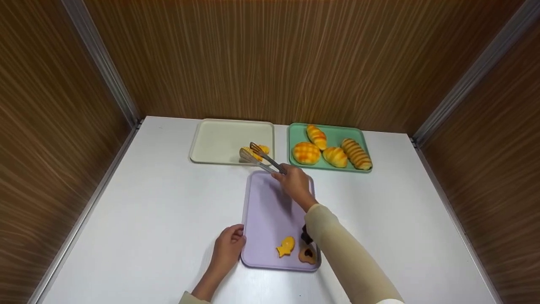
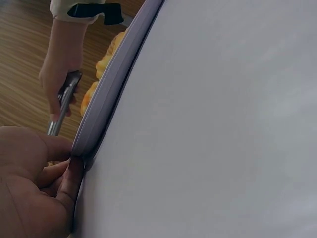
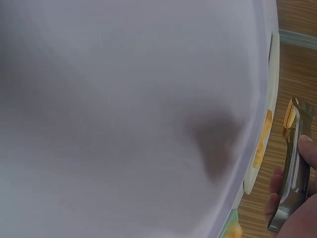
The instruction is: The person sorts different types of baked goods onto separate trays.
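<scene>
My right hand [image 1: 294,182] grips metal tongs [image 1: 270,161] over the far end of the purple tray [image 1: 270,207]. The tong tips reach over the cream tray [image 1: 228,141], with a yellow-orange piece [image 3: 290,115] between them in the right wrist view. Another orange piece [image 1: 264,148] lies on that tray just beyond the tips. At the purple tray's near left edge, my left hand [image 1: 229,249] pinches the rim. A yellow fish-shaped cookie [image 1: 286,246], a brown cookie with a dark heart [image 1: 308,255] and a dark piece [image 1: 306,235], partly hidden by my right sleeve, lie on the purple tray.
A green tray [image 1: 333,131] at the back right bears a round bun [image 1: 306,153], a striped long roll [image 1: 356,154] and two croissant-like breads [image 1: 335,157]. Wood-grain panels [image 1: 261,59] close off the back and both sides of the white table [image 1: 168,219].
</scene>
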The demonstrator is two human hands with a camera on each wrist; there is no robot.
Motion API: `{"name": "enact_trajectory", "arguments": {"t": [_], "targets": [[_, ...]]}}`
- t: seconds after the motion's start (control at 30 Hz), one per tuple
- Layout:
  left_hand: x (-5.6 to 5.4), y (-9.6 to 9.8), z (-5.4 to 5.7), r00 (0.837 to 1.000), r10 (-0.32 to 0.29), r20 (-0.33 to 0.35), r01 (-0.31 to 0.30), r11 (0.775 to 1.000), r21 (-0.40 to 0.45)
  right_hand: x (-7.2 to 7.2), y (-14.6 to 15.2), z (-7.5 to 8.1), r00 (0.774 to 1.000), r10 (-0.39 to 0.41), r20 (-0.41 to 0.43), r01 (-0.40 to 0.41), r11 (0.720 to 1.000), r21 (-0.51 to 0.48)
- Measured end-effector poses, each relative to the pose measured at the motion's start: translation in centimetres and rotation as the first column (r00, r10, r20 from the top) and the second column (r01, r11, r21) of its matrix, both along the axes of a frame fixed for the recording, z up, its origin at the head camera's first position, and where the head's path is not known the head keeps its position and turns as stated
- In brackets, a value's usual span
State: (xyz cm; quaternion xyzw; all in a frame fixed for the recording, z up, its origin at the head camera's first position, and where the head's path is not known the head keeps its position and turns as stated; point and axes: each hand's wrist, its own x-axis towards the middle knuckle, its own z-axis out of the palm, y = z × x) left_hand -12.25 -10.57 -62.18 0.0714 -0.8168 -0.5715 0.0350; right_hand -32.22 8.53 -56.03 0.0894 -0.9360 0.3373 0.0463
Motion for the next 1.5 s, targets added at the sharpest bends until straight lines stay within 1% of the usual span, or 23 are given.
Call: {"name": "enact_trajectory", "arguments": {"t": [0.13, 0.33, 0.5, 0.7, 0.87, 0.93, 1.03, 1.13, 1.23, 1.33, 1.5], "targets": [[0.1, -0.2, 0.0, 1.000, -0.009, -0.010, 0.009, 1.000, 0.002, -0.6, -1.1, -0.2, 1.000, 0.011, -0.002, -0.011, 1.000, -0.018], [-0.1, -0.2, -0.1, 1.000, -0.011, -0.018, 0.011, 1.000, -0.012, -1.2, -2.6, 0.0, 1.000, 0.012, -0.028, -0.012, 1.000, -0.005], [-0.1, -0.1, -0.1, 1.000, -0.010, -0.011, 0.010, 1.000, -0.013, -1.5, -3.5, -0.1, 1.000, 0.010, -0.002, -0.010, 1.000, -0.019], [0.0, 0.0, 0.1, 0.999, -0.013, -0.030, 0.013, 1.000, -0.014, -1.3, -3.2, 0.0, 1.000, 0.015, 0.012, -0.015, 0.999, -0.029], [0.0, -0.1, 0.0, 0.999, -0.005, -0.040, 0.004, 1.000, -0.027, -0.9, -2.2, 0.4, 0.999, 0.023, 0.034, -0.021, 0.998, -0.052], [0.1, 0.0, 0.0, 0.999, -0.002, -0.037, 0.001, 1.000, -0.027, -0.6, -1.6, 0.7, 0.998, 0.028, 0.048, -0.025, 0.998, -0.066], [0.1, 0.0, -0.1, 1.000, -0.005, -0.029, 0.004, 1.000, -0.020, 0.2, -0.4, 1.1, 0.998, 0.028, 0.058, -0.025, 0.998, -0.060], [0.1, 0.0, -0.2, 1.000, -0.014, -0.005, 0.014, 1.000, -0.008, 1.3, 0.9, 1.3, 0.998, 0.043, 0.037, -0.040, 0.997, -0.063], [0.0, -0.1, -0.2, 1.000, -0.023, 0.004, 0.023, 1.000, -0.007, 2.6, 2.3, 1.1, 0.997, 0.082, 0.005, -0.082, 0.993, -0.082], [0.0, -0.1, -0.2, 1.000, -0.023, 0.005, 0.023, 1.000, -0.016, 4.0, 3.6, 1.0, 0.992, 0.124, -0.003, -0.124, 0.988, -0.095], [0.0, 0.1, -0.3, 1.000, -0.017, 0.001, 0.017, 1.000, -0.024, 6.3, 6.0, 1.2, 0.981, 0.191, 0.031, -0.188, 0.978, -0.085]]}}
